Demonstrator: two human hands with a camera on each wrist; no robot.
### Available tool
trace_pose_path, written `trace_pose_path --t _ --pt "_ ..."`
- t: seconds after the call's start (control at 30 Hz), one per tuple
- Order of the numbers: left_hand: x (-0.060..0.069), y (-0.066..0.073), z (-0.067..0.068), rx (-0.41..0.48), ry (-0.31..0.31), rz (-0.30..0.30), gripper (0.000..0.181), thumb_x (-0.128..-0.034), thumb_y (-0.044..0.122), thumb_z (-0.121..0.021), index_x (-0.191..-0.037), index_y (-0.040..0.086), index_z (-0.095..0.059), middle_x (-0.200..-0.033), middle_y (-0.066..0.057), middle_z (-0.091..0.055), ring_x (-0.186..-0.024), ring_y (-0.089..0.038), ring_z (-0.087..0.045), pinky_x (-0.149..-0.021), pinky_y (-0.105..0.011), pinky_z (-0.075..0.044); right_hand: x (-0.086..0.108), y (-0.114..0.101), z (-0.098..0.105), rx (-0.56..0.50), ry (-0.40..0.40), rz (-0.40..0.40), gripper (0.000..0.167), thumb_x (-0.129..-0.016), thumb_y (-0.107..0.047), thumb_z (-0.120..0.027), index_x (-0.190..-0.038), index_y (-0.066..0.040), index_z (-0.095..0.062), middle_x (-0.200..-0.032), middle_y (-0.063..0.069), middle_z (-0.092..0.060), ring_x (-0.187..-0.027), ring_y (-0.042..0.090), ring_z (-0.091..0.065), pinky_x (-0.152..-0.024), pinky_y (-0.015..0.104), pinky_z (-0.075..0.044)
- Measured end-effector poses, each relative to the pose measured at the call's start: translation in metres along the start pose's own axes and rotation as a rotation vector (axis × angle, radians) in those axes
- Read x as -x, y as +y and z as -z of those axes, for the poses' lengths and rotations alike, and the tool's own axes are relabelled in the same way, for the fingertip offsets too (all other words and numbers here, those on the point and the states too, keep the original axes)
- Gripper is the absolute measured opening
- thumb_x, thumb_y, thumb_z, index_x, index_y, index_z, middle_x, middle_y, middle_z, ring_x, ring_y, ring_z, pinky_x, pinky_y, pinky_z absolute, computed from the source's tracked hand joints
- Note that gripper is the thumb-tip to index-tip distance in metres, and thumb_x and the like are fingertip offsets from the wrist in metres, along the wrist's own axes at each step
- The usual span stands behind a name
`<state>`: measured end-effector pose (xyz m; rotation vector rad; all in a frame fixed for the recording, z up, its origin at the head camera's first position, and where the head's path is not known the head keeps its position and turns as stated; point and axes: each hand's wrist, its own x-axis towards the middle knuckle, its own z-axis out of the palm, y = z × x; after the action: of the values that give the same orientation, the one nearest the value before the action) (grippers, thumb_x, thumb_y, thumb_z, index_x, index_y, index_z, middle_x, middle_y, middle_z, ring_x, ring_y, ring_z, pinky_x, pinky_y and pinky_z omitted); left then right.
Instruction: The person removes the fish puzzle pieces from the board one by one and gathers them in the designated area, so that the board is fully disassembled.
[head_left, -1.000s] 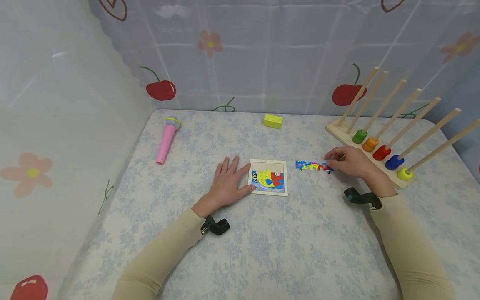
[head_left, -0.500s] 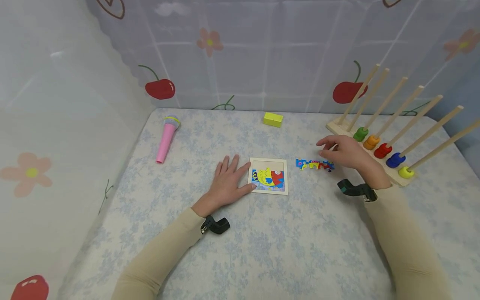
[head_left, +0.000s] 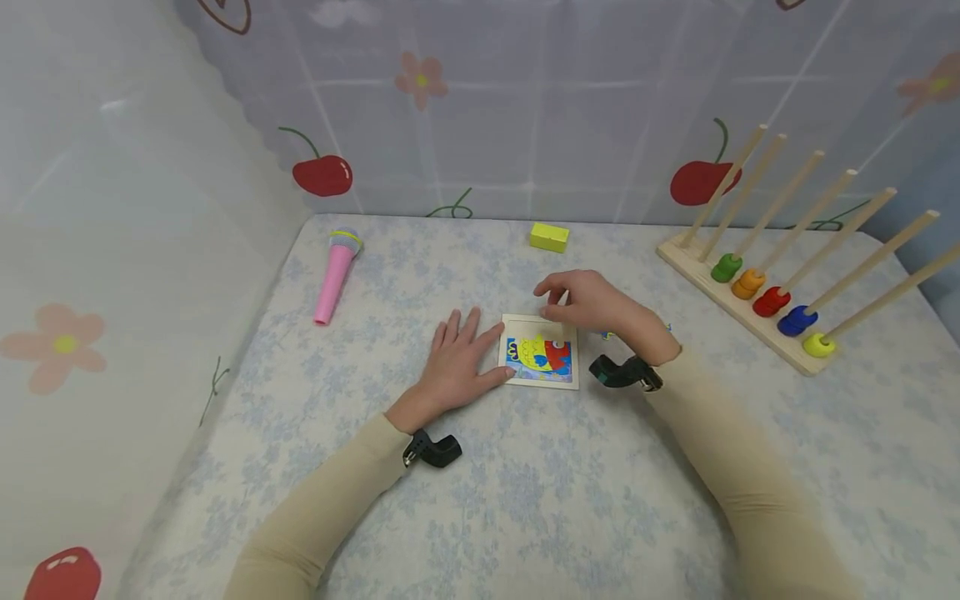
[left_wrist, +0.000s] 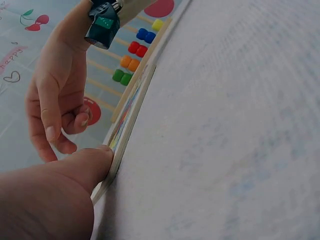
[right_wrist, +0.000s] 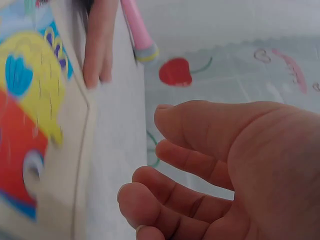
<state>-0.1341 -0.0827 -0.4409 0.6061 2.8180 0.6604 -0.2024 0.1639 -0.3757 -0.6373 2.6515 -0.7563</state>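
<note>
A wooden puzzle frame [head_left: 538, 385] lies flat with a yellow and red fish picture in it; bare wood shows along its top. Fingers spread, my left hand [head_left: 453, 367] rests on the table with its thumb and forefinger at the frame's left side. Above the frame's upper right part hovers my right hand [head_left: 588, 302], fingers loosely bent. Nothing shows between its thumb and fingers in the right wrist view, where the fish picture [right_wrist: 30, 75] is at the left. Small bits of the loose puzzle pieces [head_left: 607, 335] peek out by the right wrist, mostly covered.
A pink toy microphone [head_left: 333, 279] lies at the back left, and a yellow block [head_left: 550, 237] near the back edge. At the right stands a wooden rack [head_left: 738, 308] with tall slanting pegs and coloured beads. A patterned curtain [head_left: 495, 108] hangs behind the table.
My right hand has moved left, from beside the loose pieces to above the puzzle frame, and its forearm now covers most of those pieces. The left hand has stayed in place.
</note>
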Motion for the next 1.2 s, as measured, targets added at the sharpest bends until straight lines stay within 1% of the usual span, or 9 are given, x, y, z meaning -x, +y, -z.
trace_pose_path --t 0.17,0.23,0.33,0.47,0.57,0.7,0.8,1.03,1.2 --pt "0.0 0.0 -0.001 0.001 0.008 -0.014 0.071 -0.098 0.052 -0.061 -0.158 0.02 -0.041 -0.17 -0.023 -0.017 -0.158 -0.049 -0.004 -0.125 -0.065 -0.008 -0.008 -0.016 -0.017 -0.041 -0.064 0.041 0.039 -0.097 -0.021 -0.068 -0.132 -0.004 -0.065 -0.109 0.014 -0.07 -0.082 0.023 -0.062 -0.073 0.032 -0.056" --pt "0.0 0.0 -0.001 0.001 0.002 -0.013 0.072 -0.0983 0.053 -0.06 -0.159 0.02 -0.04 -0.17 -0.022 -0.016 -0.158 -0.048 -0.002 -0.126 -0.064 -0.007 -0.008 -0.018 -0.023 -0.044 -0.078 0.052 0.038 -0.096 -0.02 -0.069 -0.131 -0.004 -0.066 -0.107 0.013 -0.071 -0.083 0.023 -0.063 -0.074 0.033 -0.057" --pt "0.0 0.0 -0.002 0.003 0.001 -0.015 0.072 -0.0984 0.053 -0.06 -0.159 0.021 -0.039 -0.17 -0.022 -0.016 -0.158 -0.048 -0.002 -0.126 -0.064 -0.008 -0.009 -0.019 -0.03 -0.027 -0.089 0.064 0.037 -0.096 -0.019 -0.069 -0.129 -0.003 -0.067 -0.103 0.011 -0.072 -0.084 0.021 -0.063 -0.079 0.034 -0.056" --pt "0.0 0.0 -0.001 0.007 0.008 -0.018 0.071 -0.0984 0.052 -0.06 -0.159 0.021 -0.04 -0.17 -0.023 -0.017 -0.158 -0.049 -0.003 -0.125 -0.065 -0.008 -0.008 -0.02 -0.037 -0.013 -0.099 0.046 0.036 -0.093 -0.017 -0.072 -0.127 -0.003 -0.068 -0.101 0.011 -0.072 -0.084 0.021 -0.063 -0.082 0.036 -0.056" --pt "0.001 0.0 -0.001 0.013 0.007 -0.02 0.071 -0.0987 0.052 -0.06 -0.159 0.021 -0.039 -0.17 -0.023 -0.016 -0.158 -0.049 -0.002 -0.125 -0.065 -0.008 -0.007 -0.021 -0.04 0.011 -0.111 0.04 0.039 -0.09 -0.017 -0.077 -0.125 -0.004 -0.069 -0.104 0.011 -0.071 -0.087 0.022 -0.062 -0.083 0.037 -0.056" --pt "0.001 0.0 0.0 0.017 0.007 -0.026 0.071 -0.0991 0.051 -0.06 -0.159 0.02 -0.039 -0.169 -0.024 -0.017 -0.158 -0.049 -0.003 -0.125 -0.065 -0.008 -0.006 -0.022 -0.043 0.056 -0.121 0.073 0.044 -0.085 -0.016 -0.082 -0.125 -0.003 -0.069 -0.105 0.011 -0.071 -0.091 0.022 -0.062 -0.086 0.039 -0.055" --pt "0.0 -0.001 0.0 0.013 0.007 -0.025 0.071 -0.099 0.051 -0.06 -0.159 0.02 -0.039 -0.169 -0.024 -0.017 -0.158 -0.049 -0.003 -0.125 -0.065 -0.008 -0.006 -0.023 -0.044 0.066 -0.118 0.088 0.046 -0.084 -0.015 -0.083 -0.126 -0.002 -0.069 -0.104 0.011 -0.071 -0.092 0.023 -0.061 -0.087 0.04 -0.054" --pt "0.0 -0.001 0.001 0.007 0.0 -0.02 0.072 -0.0986 0.052 -0.06 -0.159 0.02 -0.038 -0.17 -0.023 -0.016 -0.158 -0.048 -0.002 -0.125 -0.065 -0.007 -0.005 -0.025 -0.045 0.053 -0.123 0.061 0.045 -0.085 -0.014 -0.082 -0.126 -0.003 -0.068 -0.107 0.012 -0.07 -0.096 0.024 -0.062 -0.09 0.041 -0.054" --pt "0.001 -0.002 0.001 0.014 0.003 -0.021 0.071 -0.099 0.051 -0.06 -0.159 0.019 -0.039 -0.17 -0.024 -0.016 -0.158 -0.049 -0.002 -0.125 -0.065 -0.007 -0.006 -0.027 -0.047 0.059 -0.119 0.046 0.041 -0.085 -0.014 -0.083 -0.123 -0.004 -0.07 -0.107 0.011 -0.07 -0.098 0.024 -0.062 -0.091 0.041 -0.054"
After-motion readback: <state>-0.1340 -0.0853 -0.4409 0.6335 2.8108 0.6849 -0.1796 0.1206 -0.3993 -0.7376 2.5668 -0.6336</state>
